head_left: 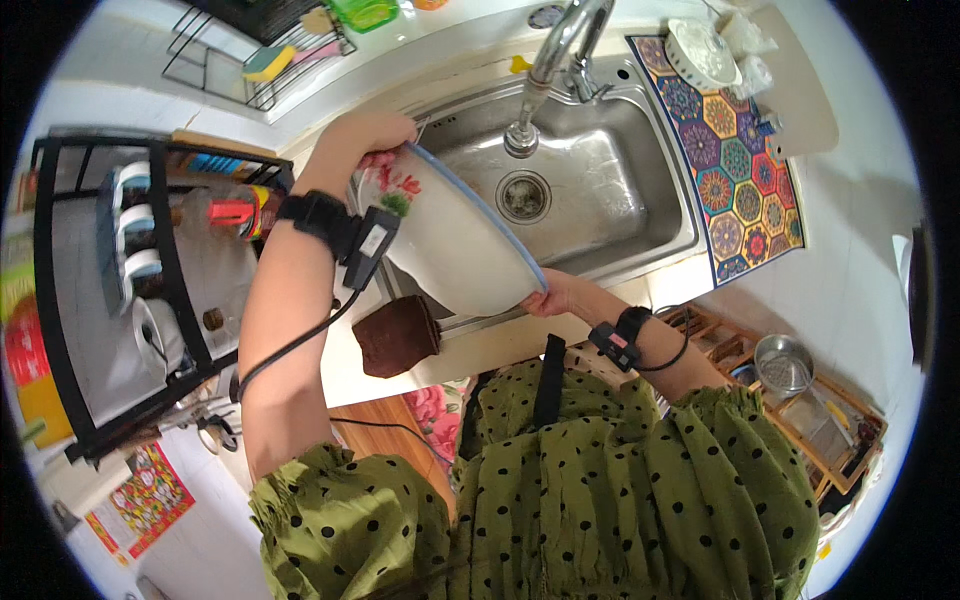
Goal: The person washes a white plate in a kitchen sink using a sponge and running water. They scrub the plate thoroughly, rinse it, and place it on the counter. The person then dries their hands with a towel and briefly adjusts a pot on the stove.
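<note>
A large white basin (457, 247) with a blue rim and a red flower print is tipped on its side over the left part of the steel sink (622, 180). Its mouth faces the drain, so the inside is hidden from me. My left hand (390, 136) grips the far end of the rim; its fingers are partly out of sight. At the near end, my right hand (551, 294) holds the rim from below. The chrome faucet (523, 139) hangs above the sink, right of the basin. Close to the basin's near side lies a folded brown cloth (396, 336) on the counter edge.
A black-framed rack (169, 262) with bottles and jars stands at the left. On the right, a patterned mat (739, 180) carries a white basket (701, 56). A wire shelf with a sponge (268, 63) is at the back left, and a wooden organizer (814, 405) sits lower right.
</note>
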Tool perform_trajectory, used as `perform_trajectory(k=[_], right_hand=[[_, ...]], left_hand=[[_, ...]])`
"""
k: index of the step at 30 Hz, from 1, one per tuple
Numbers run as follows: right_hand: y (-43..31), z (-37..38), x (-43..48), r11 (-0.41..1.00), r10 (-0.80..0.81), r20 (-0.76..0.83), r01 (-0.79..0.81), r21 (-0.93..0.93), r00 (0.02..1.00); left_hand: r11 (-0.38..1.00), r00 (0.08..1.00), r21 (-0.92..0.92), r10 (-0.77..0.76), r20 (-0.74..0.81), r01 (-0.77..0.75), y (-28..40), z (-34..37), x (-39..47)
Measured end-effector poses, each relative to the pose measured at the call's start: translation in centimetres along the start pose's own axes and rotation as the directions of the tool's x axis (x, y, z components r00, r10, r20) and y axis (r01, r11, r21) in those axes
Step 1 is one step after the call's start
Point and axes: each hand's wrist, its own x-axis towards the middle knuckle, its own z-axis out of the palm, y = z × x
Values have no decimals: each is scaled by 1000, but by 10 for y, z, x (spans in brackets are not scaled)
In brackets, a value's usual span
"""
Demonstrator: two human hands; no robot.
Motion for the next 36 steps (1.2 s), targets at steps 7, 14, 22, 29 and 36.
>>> perform_trajectory(k=[7,14,22,29,36], right_hand=[[21,9,5,982,-1,144,-27,188,990],[26,15,0,979,-50,49,39,199,998],[24,24,-2,990,-139,-59,137,-28,989],[31,37,-41,751,-555,-158,410,-517,817],[13,31,-86,800,-356,-98,249,-546,929]], left_hand=[[994,992,96,68,-106,-57,10,-7,-25],[991,974,128,57,-221,-28,4,-5,-36],[889,915,323,381,-133,-324,-47,6,6],[862,964,-462,103,-244,-209,-147,52,-105],[707,939,-686,-93,-331,-172,-134,115,-158]])
